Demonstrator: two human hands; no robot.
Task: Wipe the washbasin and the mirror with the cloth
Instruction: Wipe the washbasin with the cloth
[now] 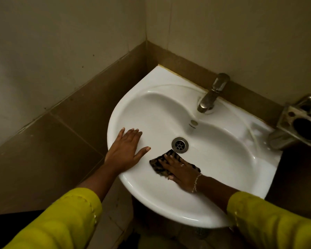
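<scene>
The right hand (180, 172) lies flat, fingers spread, pressing the dark cloth (162, 165) inside the washbasin (214, 159), just below the drain (180, 145). The left hand (127, 151) rests open on the basin's left rim, holding nothing.

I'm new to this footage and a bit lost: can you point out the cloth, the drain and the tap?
cloth (155, 163): head view, its dark patterned left edge beside the fingers.
drain (180, 145): head view, centre of the metal grate.
tap (211, 95): head view, middle of the spout.
</scene>
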